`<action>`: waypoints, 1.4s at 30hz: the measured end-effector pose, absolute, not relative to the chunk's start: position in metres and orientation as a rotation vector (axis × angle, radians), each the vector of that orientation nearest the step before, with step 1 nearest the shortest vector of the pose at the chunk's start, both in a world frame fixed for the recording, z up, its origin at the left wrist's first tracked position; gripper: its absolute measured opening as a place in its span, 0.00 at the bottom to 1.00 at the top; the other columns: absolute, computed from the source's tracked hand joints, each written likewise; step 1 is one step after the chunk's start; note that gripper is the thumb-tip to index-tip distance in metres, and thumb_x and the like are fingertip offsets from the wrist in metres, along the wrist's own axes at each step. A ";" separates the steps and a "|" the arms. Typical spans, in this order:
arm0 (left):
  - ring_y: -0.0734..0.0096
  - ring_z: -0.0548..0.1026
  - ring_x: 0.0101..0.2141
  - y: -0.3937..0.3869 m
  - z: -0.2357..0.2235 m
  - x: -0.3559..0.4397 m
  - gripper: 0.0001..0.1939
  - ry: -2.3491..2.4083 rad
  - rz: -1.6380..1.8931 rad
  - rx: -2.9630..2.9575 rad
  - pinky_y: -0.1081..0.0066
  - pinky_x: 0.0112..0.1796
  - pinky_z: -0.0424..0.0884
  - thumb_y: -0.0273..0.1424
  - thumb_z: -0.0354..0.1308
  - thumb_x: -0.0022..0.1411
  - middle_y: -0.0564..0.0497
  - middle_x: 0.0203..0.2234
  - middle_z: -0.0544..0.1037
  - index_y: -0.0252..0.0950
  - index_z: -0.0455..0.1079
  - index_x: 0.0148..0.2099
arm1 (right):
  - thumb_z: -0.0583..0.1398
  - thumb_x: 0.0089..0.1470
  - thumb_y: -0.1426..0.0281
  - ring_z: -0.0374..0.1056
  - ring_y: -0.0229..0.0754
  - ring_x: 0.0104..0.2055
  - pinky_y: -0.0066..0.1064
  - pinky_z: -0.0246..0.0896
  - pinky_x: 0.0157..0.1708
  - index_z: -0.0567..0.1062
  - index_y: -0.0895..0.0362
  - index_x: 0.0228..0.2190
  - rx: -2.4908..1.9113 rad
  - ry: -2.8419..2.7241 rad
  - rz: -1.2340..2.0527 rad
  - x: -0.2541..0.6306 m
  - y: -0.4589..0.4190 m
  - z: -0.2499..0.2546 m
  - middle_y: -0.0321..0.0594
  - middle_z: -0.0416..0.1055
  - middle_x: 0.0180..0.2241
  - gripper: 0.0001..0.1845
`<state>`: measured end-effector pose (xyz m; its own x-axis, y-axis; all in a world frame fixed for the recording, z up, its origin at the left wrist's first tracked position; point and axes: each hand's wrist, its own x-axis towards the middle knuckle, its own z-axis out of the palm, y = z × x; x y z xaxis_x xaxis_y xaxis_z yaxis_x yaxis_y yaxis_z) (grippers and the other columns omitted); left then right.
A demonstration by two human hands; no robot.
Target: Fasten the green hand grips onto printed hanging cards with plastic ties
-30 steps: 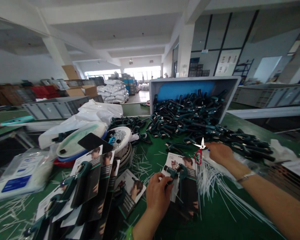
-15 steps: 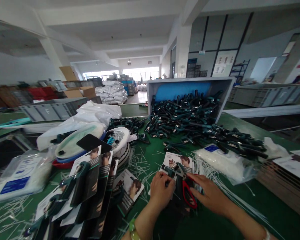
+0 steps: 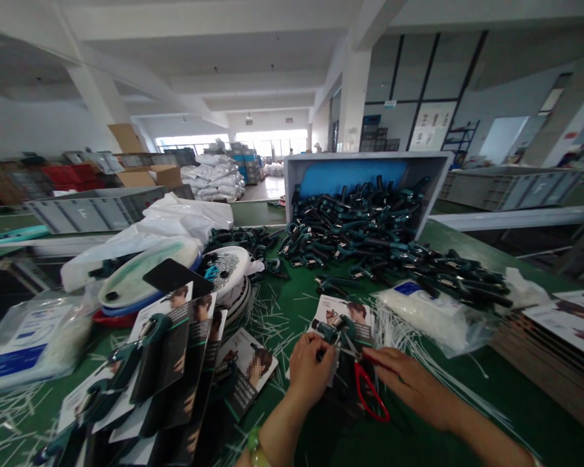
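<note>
My left hand [image 3: 310,368] is closed, fingertips pinched at the near left edge of a printed card [image 3: 324,305]; whatever lies between them is hidden. On that card rests a dark green and black plier-like hand tool [image 3: 339,324]. My right hand [image 3: 409,379] grips red-handled scissors [image 3: 374,397], one loop hanging below the fingers. Their blades point left, spread apart, close to my left fingertips and over the tool. To the left, several cards [image 3: 187,350] bearing similar tools lie overlapped in a pile, with another card [image 3: 253,366] beside it.
A tipped grey crate [image 3: 440,188] spills many such tools [image 3: 350,227] onto the green table. White cable ties [image 3: 418,350] lie to the right near a plastic bag [image 3: 438,318]. Stacked cards [image 3: 559,344] stand far right. Round white containers [image 3: 231,272] are left of centre.
The scissors have turned, their blades now angled left toward my left fingertips and their loop swung lower right. My right hand has moved with them; my left hand stays pinched by the card.
</note>
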<state>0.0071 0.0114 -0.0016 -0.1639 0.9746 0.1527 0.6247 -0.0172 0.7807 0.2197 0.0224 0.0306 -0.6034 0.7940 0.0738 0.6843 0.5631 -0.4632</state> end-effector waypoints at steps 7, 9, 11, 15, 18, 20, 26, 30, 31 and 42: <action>0.69 0.68 0.39 0.010 -0.001 0.007 0.08 1.805 1.084 1.653 0.69 0.42 0.62 0.31 0.52 0.54 0.51 0.34 0.71 0.37 0.70 0.26 | 0.54 0.48 0.70 0.65 0.45 0.44 0.39 0.61 0.45 0.65 0.58 0.51 -1.263 -2.566 0.265 0.220 0.022 0.026 0.48 0.68 0.43 0.26; 0.69 0.68 0.39 0.010 -0.001 0.007 0.08 1.812 1.082 1.639 0.68 0.42 0.62 0.31 0.52 0.54 0.51 0.34 0.71 0.38 0.71 0.27 | 0.54 0.47 0.73 0.66 0.46 0.42 0.39 0.63 0.42 0.66 0.58 0.50 -1.215 -2.582 0.081 0.221 0.024 0.022 0.48 0.68 0.41 0.26; 0.68 0.68 0.40 0.011 -0.001 0.008 0.08 1.811 1.077 1.633 0.68 0.43 0.61 0.32 0.53 0.54 0.52 0.35 0.71 0.38 0.71 0.27 | 0.54 0.46 0.75 0.66 0.47 0.40 0.39 0.64 0.39 0.67 0.57 0.49 -1.166 -2.595 -0.136 0.219 0.027 0.018 0.49 0.69 0.40 0.25; 0.69 0.68 0.41 0.011 -0.003 0.007 0.09 1.777 1.090 1.636 0.69 0.43 0.62 0.34 0.54 0.55 0.52 0.36 0.71 0.39 0.72 0.27 | 0.53 0.48 0.78 0.66 0.50 0.39 0.40 0.66 0.34 0.68 0.59 0.46 -1.097 -2.612 -0.471 0.208 0.033 0.013 0.50 0.70 0.36 0.22; 0.69 0.68 0.40 0.012 -0.006 0.005 0.08 1.741 1.109 1.637 0.69 0.42 0.62 0.35 0.55 0.54 0.52 0.35 0.71 0.39 0.72 0.27 | 0.52 0.49 0.79 0.67 0.48 0.36 0.36 0.66 0.31 0.68 0.58 0.46 -1.071 -2.608 -0.531 0.202 0.035 0.011 0.48 0.70 0.34 0.21; 0.69 0.68 0.40 0.012 -0.008 0.005 0.08 1.729 1.111 1.645 0.69 0.42 0.62 0.35 0.55 0.54 0.52 0.36 0.71 0.39 0.73 0.28 | 0.52 0.49 0.79 0.67 0.46 0.35 0.34 0.65 0.31 0.68 0.57 0.46 -1.066 -2.599 -0.532 0.200 0.035 0.010 0.47 0.71 0.34 0.21; 0.68 0.67 0.42 0.012 -0.007 0.005 0.06 1.722 1.112 1.679 0.68 0.44 0.62 0.33 0.57 0.53 0.52 0.37 0.71 0.40 0.73 0.28 | 0.53 0.50 0.77 0.67 0.45 0.35 0.33 0.65 0.32 0.69 0.58 0.45 -1.095 -2.629 -0.564 0.195 0.038 0.010 0.48 0.70 0.33 0.19; 0.68 0.68 0.41 0.011 -0.007 0.005 0.06 1.716 1.127 1.675 0.68 0.44 0.62 0.33 0.57 0.53 0.52 0.36 0.71 0.40 0.74 0.28 | 0.53 0.51 0.77 0.68 0.47 0.36 0.34 0.65 0.32 0.70 0.59 0.45 -1.036 -2.642 -0.637 0.194 0.042 0.009 0.48 0.71 0.33 0.18; 0.68 0.68 0.41 0.011 -0.007 0.006 0.06 1.715 1.136 1.675 0.68 0.44 0.62 0.33 0.57 0.53 0.52 0.36 0.71 0.40 0.73 0.28 | 0.53 0.51 0.77 0.68 0.47 0.36 0.34 0.65 0.32 0.70 0.60 0.44 -1.020 -2.649 -0.628 0.194 0.042 0.009 0.48 0.71 0.33 0.18; 0.70 0.69 0.32 0.014 -0.006 -0.016 0.15 1.868 1.359 1.271 0.69 0.36 0.65 0.38 0.48 0.58 0.46 0.36 0.71 0.33 0.68 0.39 | 0.54 0.48 0.72 0.68 0.41 0.36 0.31 0.62 0.37 0.73 0.56 0.39 -1.123 -2.680 0.503 0.210 0.046 0.041 0.42 0.73 0.34 0.15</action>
